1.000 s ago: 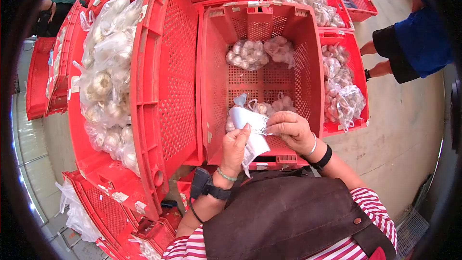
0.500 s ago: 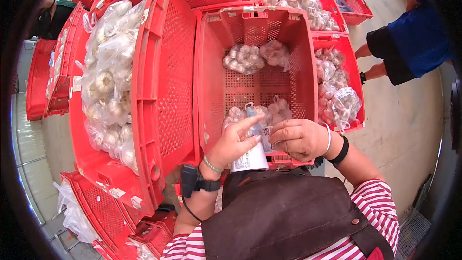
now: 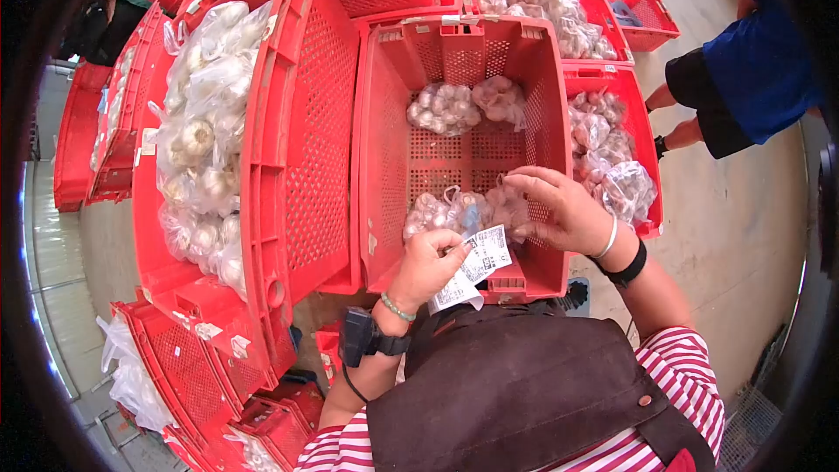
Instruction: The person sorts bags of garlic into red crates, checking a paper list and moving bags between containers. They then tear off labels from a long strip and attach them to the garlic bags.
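My left hand (image 3: 428,269) is closed on printed paper labels (image 3: 487,253), which hang over the near edge of the red crate (image 3: 376,149) in front of me. My right hand (image 3: 564,214) has its fingers apart over the crate's near right part, beside a bag of garlic (image 3: 507,207). Another garlic bag (image 3: 428,214) lies near the labels, with something small and blue by it. Two further bags, one of white garlic (image 3: 444,107) and one pinkish (image 3: 499,100), rest at the crate's far end.
A large red crate full of bagged garlic (image 3: 205,140) stands tilted on the left. More crates with bagged garlic (image 3: 603,149) stand on the right and behind. At the far right is a person in a blue top (image 3: 760,70). White plastic bags (image 3: 135,376) hang at lower left.
My right hand has moved away from the labels, and its fingers have spread. My left hand has closed on the labels, which are now turned and more visible.
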Demonstrator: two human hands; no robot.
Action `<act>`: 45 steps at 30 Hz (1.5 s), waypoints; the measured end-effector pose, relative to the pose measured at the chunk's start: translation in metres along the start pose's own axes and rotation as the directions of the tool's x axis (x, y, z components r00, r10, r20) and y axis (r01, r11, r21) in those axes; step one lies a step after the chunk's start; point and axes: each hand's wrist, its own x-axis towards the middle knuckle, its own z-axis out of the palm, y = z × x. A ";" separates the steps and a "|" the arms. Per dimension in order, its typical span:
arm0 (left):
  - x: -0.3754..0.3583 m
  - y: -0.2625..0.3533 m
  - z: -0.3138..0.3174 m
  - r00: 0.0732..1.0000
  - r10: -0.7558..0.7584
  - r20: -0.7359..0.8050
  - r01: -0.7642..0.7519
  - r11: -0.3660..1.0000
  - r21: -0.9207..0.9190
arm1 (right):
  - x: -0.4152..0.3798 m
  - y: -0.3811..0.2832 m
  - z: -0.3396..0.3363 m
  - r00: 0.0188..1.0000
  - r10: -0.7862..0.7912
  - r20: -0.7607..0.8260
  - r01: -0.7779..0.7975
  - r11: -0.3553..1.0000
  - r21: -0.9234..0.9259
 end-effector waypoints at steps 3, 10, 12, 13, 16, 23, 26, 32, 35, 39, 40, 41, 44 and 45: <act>-0.001 -0.001 0.005 0.999 0.044 -0.011 -0.044 0.998 -0.046 | 0.004 -0.001 0.026 0.998 0.049 -0.038 -0.036 0.954 0.297; 0.001 -0.018 -0.002 0.995 -0.064 -0.079 0.043 0.967 -0.251 | 0.005 -0.001 0.053 0.969 -0.216 -0.122 0.222 0.975 0.034; 0.002 -0.023 -0.009 0.986 -0.154 -0.070 0.109 0.894 -0.434 | 0.002 -0.001 0.058 0.866 -0.429 -0.256 0.409 0.903 -0.129; 0.002 -0.025 -0.011 0.988 -0.144 -0.059 0.105 0.896 -0.431 | 0.002 0.000 0.059 0.852 -0.439 -0.285 0.422 0.898 -0.121; 0.001 -0.023 -0.013 0.979 -0.187 -0.077 0.131 0.875 -0.466 | 0.004 0.004 0.060 0.862 -0.399 -0.314 0.375 0.917 -0.135; 0.005 -0.064 -0.046 0.854 -0.319 -0.411 0.119 0.889 -0.442 | 0.024 0.026 0.032 0.780 -0.038 -0.625 0.031 0.999 -0.022; 0.001 -0.084 -0.055 0.877 -0.350 -0.329 0.118 0.821 -0.559 | 0.060 0.088 0.054 0.517 0.731 -0.445 -0.223 0.617 0.754; 0.009 -0.081 -0.047 0.873 -0.445 -0.200 0.301 0.814 -0.496 | 0.116 0.291 0.131 0.021 0.997 -0.077 -0.152 0.079 0.985; 0.013 -0.084 -0.049 0.820 -0.552 -0.152 0.375 0.718 -0.586 | 0.146 0.359 0.152 -0.112 0.880 -0.462 -0.267 0.421 0.867; 0.021 -0.097 -0.055 0.807 -0.553 -0.207 0.356 0.734 -0.578 | 0.161 0.420 0.150 -0.132 0.869 -0.477 -0.676 0.274 0.684; 0.024 -0.098 -0.056 0.792 -0.574 -0.208 0.364 0.717 -0.595 | 0.175 0.392 0.129 -0.114 0.891 -0.440 -0.724 0.228 0.651; 0.029 -0.097 -0.056 0.782 -0.588 -0.208 0.376 0.710 -0.596 | 0.175 0.402 0.136 -0.115 0.897 -0.427 -0.729 0.215 0.649; 0.041 -0.096 -0.052 0.720 -0.684 -0.118 0.401 0.549 -0.733 | 0.166 0.424 0.149 0.030 0.894 -0.448 -0.842 0.264 0.471; 0.044 -0.097 -0.051 0.711 -0.694 -0.116 0.409 0.541 -0.734 | 0.164 0.428 0.154 0.051 0.898 -0.437 -0.844 0.273 0.462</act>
